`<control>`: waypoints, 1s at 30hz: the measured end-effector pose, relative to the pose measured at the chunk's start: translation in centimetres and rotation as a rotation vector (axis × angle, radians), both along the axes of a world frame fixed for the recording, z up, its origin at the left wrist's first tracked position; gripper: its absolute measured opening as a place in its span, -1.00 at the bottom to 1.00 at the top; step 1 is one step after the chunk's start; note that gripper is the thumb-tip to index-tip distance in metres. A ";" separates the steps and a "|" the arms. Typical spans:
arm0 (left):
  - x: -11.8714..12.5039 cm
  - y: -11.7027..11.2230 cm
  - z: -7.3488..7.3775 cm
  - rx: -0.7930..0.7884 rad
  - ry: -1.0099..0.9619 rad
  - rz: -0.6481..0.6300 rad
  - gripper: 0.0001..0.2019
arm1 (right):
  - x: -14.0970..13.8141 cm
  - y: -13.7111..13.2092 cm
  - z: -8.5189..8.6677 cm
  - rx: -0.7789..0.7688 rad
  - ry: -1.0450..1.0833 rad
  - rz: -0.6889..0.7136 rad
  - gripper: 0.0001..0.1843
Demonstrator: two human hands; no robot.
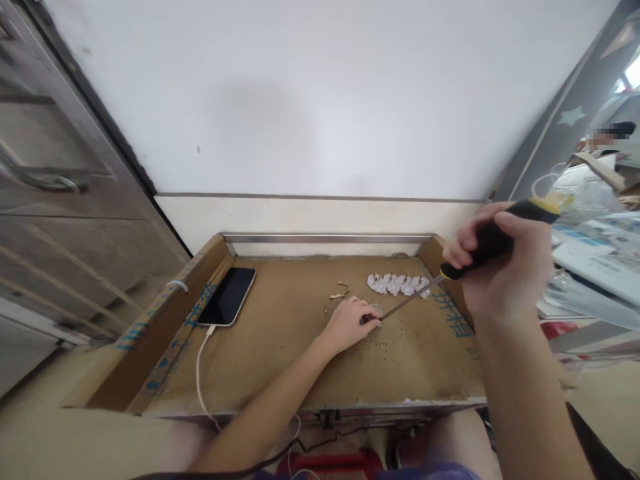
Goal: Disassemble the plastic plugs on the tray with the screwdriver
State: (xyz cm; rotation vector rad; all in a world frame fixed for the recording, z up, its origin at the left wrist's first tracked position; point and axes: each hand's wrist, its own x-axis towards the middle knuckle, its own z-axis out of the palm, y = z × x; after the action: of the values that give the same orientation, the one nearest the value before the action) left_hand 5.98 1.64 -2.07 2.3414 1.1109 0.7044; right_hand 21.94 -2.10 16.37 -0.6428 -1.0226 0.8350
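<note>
My right hand (505, 263) is wrapped round the black and yellow handle of a screwdriver (493, 240), held up at the right. Its metal shaft slants down and left to a small white part (375, 311) on the cardboard-covered work surface (300, 347). My left hand (350, 323) rests on the cardboard with its fingers curled on that white part, right where the tip meets it. A row of several similar white parts (397, 285) lies just behind, towards the back right. A few small brass pieces (341, 291) lie behind my left hand.
A black phone (227, 296) lies screen up at the left on the cardboard, with a white cable (200, 373) running off the front edge. Raised cardboard flaps edge both sides. Grey drawers stand at the left, a white wall behind, cluttered papers and bags at the right.
</note>
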 end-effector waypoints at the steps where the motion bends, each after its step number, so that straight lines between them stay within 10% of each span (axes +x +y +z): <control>1: 0.0 0.0 0.0 -0.005 -0.001 0.003 -0.88 | 0.1 0.2 0.0 -0.001 0.009 0.020 -0.72; 7: 0.0 0.2 0.0 -0.014 0.007 0.001 -0.88 | 0.9 0.7 -0.2 0.066 -0.308 0.490 -0.49; 13: 0.0 0.2 0.0 -0.008 0.034 -0.008 -0.88 | 0.1 -0.6 -0.3 0.065 -0.559 -0.210 -0.69; 20: -0.1 0.2 -0.3 0.003 0.009 -0.014 -0.88 | 0.1 -0.1 0.6 0.078 -0.337 0.211 -0.77; 26: -0.2 -0.1 0.4 -0.014 0.016 -0.005 -0.88 | 2.3 -0.6 3.2 0.078 -1.151 -0.454 -0.50; 30: -0.2 -0.2 0.4 -0.031 -0.003 0.015 -0.89 | 3.7 -0.9 5.4 0.206 -1.505 -0.433 -0.47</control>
State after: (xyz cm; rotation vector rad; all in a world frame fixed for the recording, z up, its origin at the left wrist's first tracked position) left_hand 5.81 1.44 -1.66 2.3078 1.1313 0.6912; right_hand 25.67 -3.03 21.81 -1.2858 -2.1387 -0.3111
